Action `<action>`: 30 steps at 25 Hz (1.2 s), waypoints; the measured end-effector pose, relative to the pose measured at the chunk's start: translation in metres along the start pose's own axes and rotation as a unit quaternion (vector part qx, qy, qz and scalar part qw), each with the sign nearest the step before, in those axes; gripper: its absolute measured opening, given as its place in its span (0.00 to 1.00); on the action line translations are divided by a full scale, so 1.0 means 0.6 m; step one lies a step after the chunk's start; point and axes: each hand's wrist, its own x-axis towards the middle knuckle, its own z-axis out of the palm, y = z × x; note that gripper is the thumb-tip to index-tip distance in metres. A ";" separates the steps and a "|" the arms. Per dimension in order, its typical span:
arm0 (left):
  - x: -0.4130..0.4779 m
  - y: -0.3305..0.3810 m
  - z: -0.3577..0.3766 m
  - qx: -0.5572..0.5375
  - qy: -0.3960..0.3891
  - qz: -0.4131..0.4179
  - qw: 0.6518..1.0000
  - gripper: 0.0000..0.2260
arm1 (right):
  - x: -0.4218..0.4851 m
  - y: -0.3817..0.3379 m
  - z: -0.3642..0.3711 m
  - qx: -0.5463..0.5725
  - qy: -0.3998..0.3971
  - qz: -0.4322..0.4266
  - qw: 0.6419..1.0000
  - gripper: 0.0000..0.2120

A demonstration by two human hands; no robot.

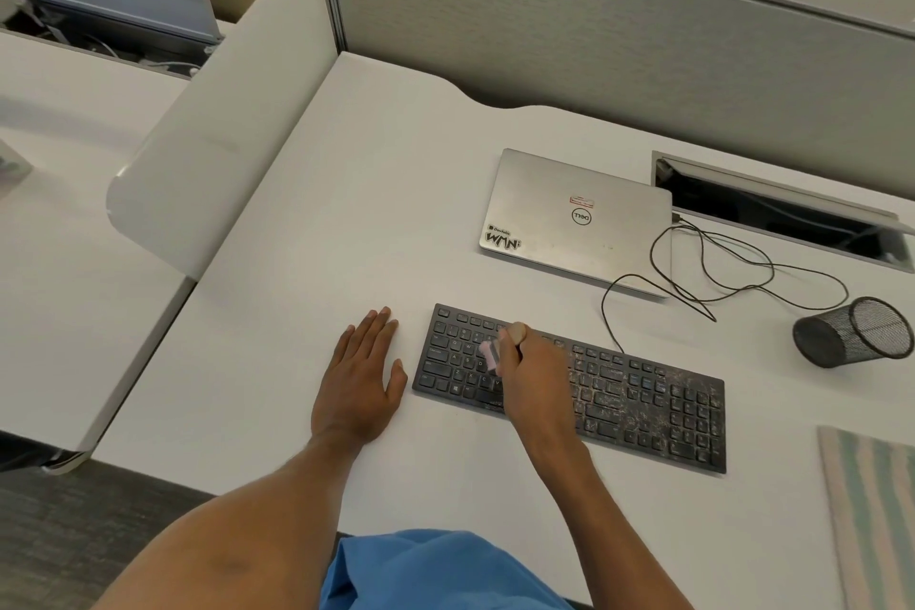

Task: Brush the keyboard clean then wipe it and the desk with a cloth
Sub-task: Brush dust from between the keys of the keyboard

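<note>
- Black flat keyboard, speckled with pale dust on its right half, is lying on the white desk.
- Right hand is hovering over the left-centre keys, fingers pinching a small pink brush.
- Left hand is resting palm-down, fingers spread flat, just beside the keyboard's left edge.
- Striped cloth is lying near the right edge.
- Closed silver laptop and tipped black mesh cup are sitting behind, before a grey partition.

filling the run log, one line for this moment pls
step: brushing | right hand: holds brush on keyboard | left hand: flat on desk | cloth: unused
</note>
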 end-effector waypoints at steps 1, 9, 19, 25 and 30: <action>0.000 0.000 0.000 0.000 0.001 -0.001 1.000 0.28 | -0.004 0.007 0.002 -0.011 -0.010 0.002 1.000 0.20; -0.001 -0.001 0.000 0.000 0.003 -0.002 1.000 0.28 | -0.011 0.003 -0.019 -0.008 0.017 -0.003 1.000 0.21; -0.001 -0.002 0.003 0.006 0.002 0.001 1.000 0.28 | -0.019 0.006 -0.029 -0.014 -0.013 -0.001 1.000 0.22; 0.001 -0.002 0.002 0.005 0.004 -0.001 1.000 0.28 | -0.015 0.008 -0.014 0.021 -0.071 -0.041 0.996 0.13; 0.000 -0.001 0.000 0.005 0.005 0.000 1.000 0.28 | -0.003 0.037 -0.021 0.100 -0.086 0.108 0.985 0.22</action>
